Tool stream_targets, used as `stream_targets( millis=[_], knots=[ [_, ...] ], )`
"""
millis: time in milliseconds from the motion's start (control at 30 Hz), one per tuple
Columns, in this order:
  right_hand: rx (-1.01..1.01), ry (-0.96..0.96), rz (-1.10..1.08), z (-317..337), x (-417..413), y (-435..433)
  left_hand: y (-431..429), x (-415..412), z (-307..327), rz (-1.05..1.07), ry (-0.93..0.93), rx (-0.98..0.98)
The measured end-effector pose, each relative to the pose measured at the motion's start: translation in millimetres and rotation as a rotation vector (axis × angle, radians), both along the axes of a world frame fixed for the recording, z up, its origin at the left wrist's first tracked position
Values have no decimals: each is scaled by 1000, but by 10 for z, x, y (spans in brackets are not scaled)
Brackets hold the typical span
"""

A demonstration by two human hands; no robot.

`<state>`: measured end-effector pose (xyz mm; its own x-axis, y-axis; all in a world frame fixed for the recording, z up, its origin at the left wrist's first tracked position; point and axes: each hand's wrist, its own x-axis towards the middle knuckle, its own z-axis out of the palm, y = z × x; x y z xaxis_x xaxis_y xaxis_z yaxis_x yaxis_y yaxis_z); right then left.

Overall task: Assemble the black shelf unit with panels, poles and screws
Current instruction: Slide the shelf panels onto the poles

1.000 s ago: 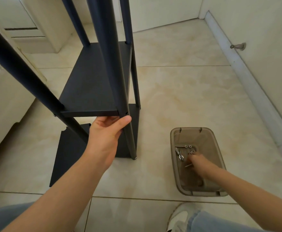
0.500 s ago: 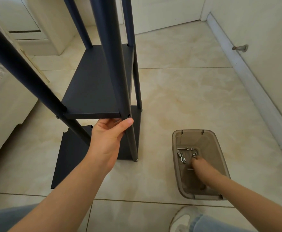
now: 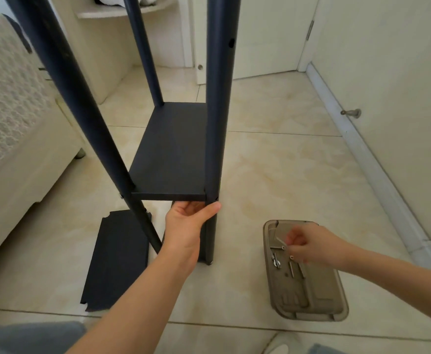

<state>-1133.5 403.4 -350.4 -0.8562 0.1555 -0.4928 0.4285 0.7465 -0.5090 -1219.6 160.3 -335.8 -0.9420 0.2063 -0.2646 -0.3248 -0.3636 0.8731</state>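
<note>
Matt black panel (image 3: pixel 173 152), glossy floor tiles (image 3: pixel 286 175), translucent plastic tray (image 3: pixel 337 302), shiny metal screws (image 3: pixel 292 268)

a room in a home. the floor (image 3: pixel 273 162) is glossy beige marble-look tile with thin grout lines, edged along the right by a white skirting board (image 3: pixel 362 154). a metal door stop (image 3: pixel 351 113) sticks out of the plain right wall. at the far side is a white door (image 3: pixel 268 34) with a small hinge. on the left stands low cream furniture (image 3: pixel 30 175) on a short leg, draped with a lace-patterned cover (image 3: pixel 5 98). far left, a curved cream corner shelf (image 3: pixel 122 12) carries what look like shoes. a black shelf unit (image 3: pixel 173 149) stands half built straight on the tiles, a small plastic tray (image 3: pixel 342 297) of screws (image 3: pixel 292 269) to its right.
</note>
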Motion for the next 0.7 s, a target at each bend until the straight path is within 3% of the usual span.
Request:
stream_targets(
  millis=[100, 200, 500, 700],
  knots=[
    [-257, 13, -67, 500, -75, -281, -8, -8, -25, 21, -8, -12],
    [-382, 25, -120, 827, -152, -588, 0, -23, -41, 37, -12, -9],
    [-558, 4, -391, 1079, -256, -1079, -4, -30, -36, -17, 10, -24],
    [-559, 7, -462, 1075, -321, -1135, -14, -4, -29, -43, 6, -14]
  ],
)
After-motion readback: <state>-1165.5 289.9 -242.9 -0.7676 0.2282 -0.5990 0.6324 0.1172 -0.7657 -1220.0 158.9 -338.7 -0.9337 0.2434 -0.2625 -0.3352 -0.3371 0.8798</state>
